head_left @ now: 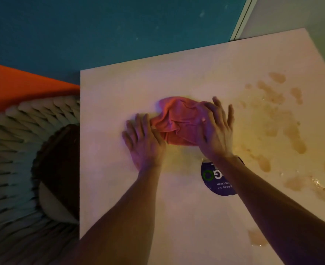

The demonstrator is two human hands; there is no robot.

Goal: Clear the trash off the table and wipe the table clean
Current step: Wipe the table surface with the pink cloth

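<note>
A crumpled pink cloth (177, 121) lies near the middle of the white table (131, 188). My left hand (144, 142) lies flat on the table with its fingers straight, touching the cloth's left edge. On the cloth's right side my right hand (215, 131) presses down with spread fingers. Brown wet stains (291, 131) cover the right part of the table, and one more stain (257, 238) sits near the front. No loose trash shows on the table.
A round purple sticker (213, 180) is stuck to the table under my right wrist. A woven basket (24, 150) with a dark inside stands on the floor left of the table. Beyond it are an orange surface (14, 83) and teal floor (100, 25).
</note>
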